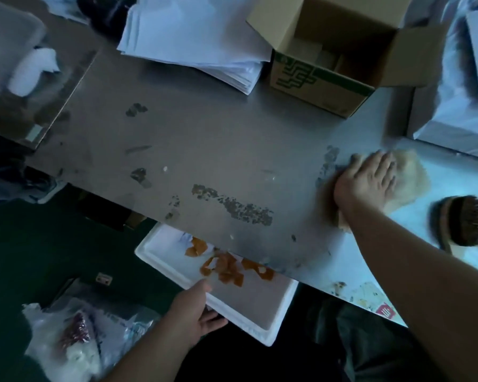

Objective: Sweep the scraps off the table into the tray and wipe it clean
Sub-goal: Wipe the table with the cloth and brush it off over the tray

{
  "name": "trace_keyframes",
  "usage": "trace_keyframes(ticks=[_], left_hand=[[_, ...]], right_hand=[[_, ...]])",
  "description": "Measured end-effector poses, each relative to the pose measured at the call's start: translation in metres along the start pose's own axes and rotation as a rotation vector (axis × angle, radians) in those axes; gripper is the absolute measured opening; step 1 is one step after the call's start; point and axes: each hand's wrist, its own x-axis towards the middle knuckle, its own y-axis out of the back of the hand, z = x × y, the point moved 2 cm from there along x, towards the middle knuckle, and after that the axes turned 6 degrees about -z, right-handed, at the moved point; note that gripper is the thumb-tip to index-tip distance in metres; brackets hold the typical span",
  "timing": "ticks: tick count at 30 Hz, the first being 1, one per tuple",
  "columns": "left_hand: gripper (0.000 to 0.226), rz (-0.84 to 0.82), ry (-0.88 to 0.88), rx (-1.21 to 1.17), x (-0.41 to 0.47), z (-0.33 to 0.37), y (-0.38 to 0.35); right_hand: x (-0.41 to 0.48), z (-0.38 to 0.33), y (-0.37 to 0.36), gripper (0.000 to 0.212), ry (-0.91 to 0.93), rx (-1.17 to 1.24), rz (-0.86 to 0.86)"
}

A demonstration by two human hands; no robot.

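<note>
Left hand (193, 312): at the near edge of the white tray (262, 304), thumb on top of the rim and fingers under it, gripping the tray. The fingers are partly hidden beneath the tray.

The tray is held below the near edge of the tabletop (204, 144); its far part is hidden under that edge. Orange scraps (226, 268) lie in the tray, close to the edge line.

A crumpled plastic bag (66, 334) lies below the left hand; its contents are hard to make out.

Right forearm: extends from the lower right corner across the tabletop. Right hand (367, 180): palm down, fingers straight and slightly spread, pressing on a pale cloth (411, 177). The hand covers much of the cloth.

A brush (464, 224) lies just right of the forearm, blurred.

Dark flaky stains (232, 205) mark the middle of the tabletop.

Far side: an open cardboard box (323, 81) and a stack of white paper (193, 40), the stack cut off at the top.
</note>
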Motion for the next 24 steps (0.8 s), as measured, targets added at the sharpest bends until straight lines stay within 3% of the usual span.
trace_keyframes(ticks=[9, 15, 19, 24], left_hand=[[0.016, -0.011, -0.021, 0.008, 0.007, 0.01, 0.001], [0.023, -0.034, -0.043, 0.012, 0.015, 0.009, 0.005], [0.025, -0.043, -0.041, 0.007, 0.021, 0.007, 0.006], [0.021, -0.037, -0.05, -0.013, 0.026, 0.001, 0.008]], right_hand=[[-0.007, -0.152, -0.076, 0.067, 0.417, -0.11, -0.08], [-0.051, -0.211, -0.112, 0.058, 0.945, -0.229, -0.322], [-0.099, -0.209, -0.131, 0.049, 1.148, -0.2, -0.42], [-0.179, -0.137, -0.132, 0.041, 1.298, -0.11, -0.566]])
